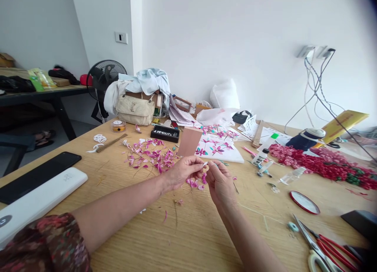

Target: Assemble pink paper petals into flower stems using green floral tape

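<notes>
Over the middle of the table, my left hand (187, 170) and my right hand (220, 181) meet fingertip to fingertip. Between them shows a small white petal-like piece (205, 165), pinched by the thumb and finger of each hand and partly covered. Pink petals (193, 183) lie on the table just below and behind my fingers. Farther left spreads a loose heap of pink and white petals (159, 158). Behind my hands stands a flat pinkish-brown card (190, 141), beside a white sheet with pink flowers (218, 148) on it.
Scissors (309, 240), red-handled pliers (332, 244) and a red-rimmed round dish (304, 202) lie at right. Small bottles (260, 157) stand near bundled red and pink strands (321, 162). A white long case (44, 201) and black phone (41, 176) lie left; a beige handbag (135, 109) sits behind.
</notes>
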`<move>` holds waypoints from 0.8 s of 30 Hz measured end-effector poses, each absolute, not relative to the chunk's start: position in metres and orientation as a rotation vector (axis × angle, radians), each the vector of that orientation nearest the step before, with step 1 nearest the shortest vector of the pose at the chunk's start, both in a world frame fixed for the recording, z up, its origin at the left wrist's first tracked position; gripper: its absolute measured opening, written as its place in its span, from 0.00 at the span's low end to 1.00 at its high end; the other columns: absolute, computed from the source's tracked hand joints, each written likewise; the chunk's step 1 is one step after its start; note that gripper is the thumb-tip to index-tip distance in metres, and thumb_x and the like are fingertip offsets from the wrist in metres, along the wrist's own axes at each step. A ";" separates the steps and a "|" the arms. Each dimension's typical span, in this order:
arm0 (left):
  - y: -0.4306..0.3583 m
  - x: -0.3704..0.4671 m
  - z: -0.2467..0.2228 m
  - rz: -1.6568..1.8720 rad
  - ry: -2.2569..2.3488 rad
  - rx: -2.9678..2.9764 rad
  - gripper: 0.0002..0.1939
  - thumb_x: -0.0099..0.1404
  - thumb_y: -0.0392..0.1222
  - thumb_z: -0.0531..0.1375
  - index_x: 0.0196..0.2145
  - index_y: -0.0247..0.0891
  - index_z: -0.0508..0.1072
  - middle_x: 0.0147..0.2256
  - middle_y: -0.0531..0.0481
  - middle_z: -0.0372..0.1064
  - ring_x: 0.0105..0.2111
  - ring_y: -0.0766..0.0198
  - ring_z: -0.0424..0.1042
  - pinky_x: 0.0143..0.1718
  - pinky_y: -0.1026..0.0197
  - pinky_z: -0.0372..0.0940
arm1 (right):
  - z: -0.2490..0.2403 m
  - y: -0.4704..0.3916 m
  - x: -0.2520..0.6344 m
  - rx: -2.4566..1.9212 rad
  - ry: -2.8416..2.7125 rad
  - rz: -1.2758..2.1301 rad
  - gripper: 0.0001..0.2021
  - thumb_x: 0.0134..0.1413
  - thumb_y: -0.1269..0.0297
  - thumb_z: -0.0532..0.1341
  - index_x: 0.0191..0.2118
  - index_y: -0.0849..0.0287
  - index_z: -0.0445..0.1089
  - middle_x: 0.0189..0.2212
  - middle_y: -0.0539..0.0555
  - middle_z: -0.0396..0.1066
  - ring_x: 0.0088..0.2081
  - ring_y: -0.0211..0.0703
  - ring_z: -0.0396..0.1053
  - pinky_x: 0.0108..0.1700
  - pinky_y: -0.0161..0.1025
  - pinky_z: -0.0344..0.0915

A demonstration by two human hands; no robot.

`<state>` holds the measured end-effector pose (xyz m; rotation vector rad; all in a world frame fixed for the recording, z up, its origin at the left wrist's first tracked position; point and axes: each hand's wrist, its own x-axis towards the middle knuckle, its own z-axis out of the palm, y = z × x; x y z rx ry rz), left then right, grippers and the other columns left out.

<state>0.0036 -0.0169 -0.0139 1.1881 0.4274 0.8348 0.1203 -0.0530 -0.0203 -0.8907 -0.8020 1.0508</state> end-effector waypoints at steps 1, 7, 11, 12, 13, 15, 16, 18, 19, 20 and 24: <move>-0.017 0.004 -0.015 0.840 0.413 1.204 0.13 0.53 0.46 0.61 0.28 0.32 0.66 0.22 0.53 0.62 0.22 0.73 0.62 0.24 0.69 0.55 | -0.020 -0.053 0.120 -0.893 -0.800 1.048 0.09 0.41 0.62 0.63 0.25 0.59 0.63 0.10 0.37 0.43 0.13 0.26 0.36 0.16 0.29 0.35; -0.015 0.002 -0.016 0.842 0.452 1.428 0.11 0.57 0.45 0.57 0.30 0.33 0.67 0.24 0.51 0.65 0.20 0.73 0.62 0.21 0.70 0.55 | -0.021 -0.050 0.125 -0.899 -0.771 0.985 0.09 0.41 0.62 0.63 0.25 0.59 0.62 0.09 0.37 0.43 0.13 0.26 0.37 0.16 0.29 0.36; -0.009 -0.001 -0.015 0.822 0.551 1.563 0.08 0.55 0.42 0.57 0.30 0.33 0.70 0.26 0.53 0.65 0.21 0.73 0.62 0.24 0.69 0.57 | -0.021 -0.048 0.132 -0.928 -0.770 0.910 0.09 0.42 0.62 0.63 0.25 0.59 0.62 0.10 0.37 0.43 0.13 0.26 0.37 0.16 0.30 0.36; -0.006 -0.002 -0.014 0.800 0.593 1.604 0.07 0.55 0.40 0.57 0.29 0.33 0.71 0.26 0.53 0.66 0.23 0.72 0.62 0.25 0.69 0.57 | -0.021 -0.047 0.134 -0.943 -0.772 0.882 0.09 0.42 0.62 0.62 0.25 0.59 0.62 0.10 0.37 0.43 0.14 0.26 0.37 0.16 0.30 0.36; -0.002 -0.004 -0.014 0.775 0.643 1.638 0.06 0.54 0.39 0.58 0.28 0.33 0.71 0.26 0.52 0.66 0.24 0.71 0.63 0.26 0.68 0.58 | -0.020 -0.047 0.136 -0.962 -0.775 0.848 0.09 0.42 0.61 0.62 0.25 0.59 0.62 0.10 0.38 0.44 0.14 0.27 0.38 0.16 0.30 0.37; 0.007 -0.008 -0.012 0.774 0.759 1.678 0.05 0.52 0.37 0.58 0.27 0.33 0.71 0.27 0.52 0.68 0.26 0.69 0.64 0.29 0.67 0.59 | -0.019 -0.047 0.139 -1.011 -0.789 0.767 0.09 0.42 0.60 0.62 0.26 0.59 0.63 0.11 0.38 0.45 0.14 0.27 0.39 0.17 0.30 0.38; 0.011 -0.010 -0.009 0.824 0.823 1.682 0.05 0.51 0.36 0.58 0.27 0.33 0.71 0.28 0.51 0.68 0.27 0.69 0.65 0.29 0.67 0.59 | -0.019 -0.047 0.140 -1.040 -0.805 0.724 0.09 0.42 0.60 0.62 0.26 0.59 0.64 0.11 0.39 0.46 0.15 0.28 0.40 0.17 0.30 0.38; 0.013 -0.013 -0.001 1.021 0.909 1.680 0.05 0.52 0.35 0.57 0.30 0.33 0.70 0.30 0.51 0.68 0.30 0.68 0.66 0.31 0.67 0.60 | -0.018 -0.047 0.141 -1.098 -0.852 0.650 0.09 0.43 0.59 0.62 0.26 0.59 0.65 0.12 0.40 0.48 0.15 0.28 0.42 0.17 0.31 0.39; 0.011 -0.014 0.003 1.111 0.910 1.672 0.05 0.53 0.35 0.56 0.30 0.34 0.69 0.30 0.51 0.67 0.30 0.68 0.65 0.30 0.67 0.60 | -0.019 -0.048 0.141 -1.125 -0.883 0.626 0.09 0.43 0.58 0.61 0.26 0.59 0.65 0.13 0.41 0.49 0.16 0.29 0.43 0.18 0.31 0.40; 0.008 -0.014 0.008 1.158 0.876 1.660 0.05 0.54 0.36 0.55 0.30 0.34 0.68 0.31 0.51 0.67 0.29 0.69 0.65 0.28 0.68 0.61 | -0.019 -0.049 0.140 -1.147 -0.916 0.615 0.09 0.43 0.58 0.61 0.26 0.59 0.65 0.13 0.41 0.49 0.16 0.29 0.44 0.18 0.31 0.40; -0.016 -0.005 0.018 1.054 0.739 1.613 0.05 0.57 0.38 0.53 0.31 0.34 0.65 0.30 0.52 0.64 0.19 0.75 0.61 0.20 0.69 0.59 | -0.023 -0.051 0.134 -1.173 -1.013 0.620 0.09 0.45 0.58 0.60 0.27 0.59 0.67 0.14 0.42 0.52 0.17 0.30 0.45 0.18 0.31 0.42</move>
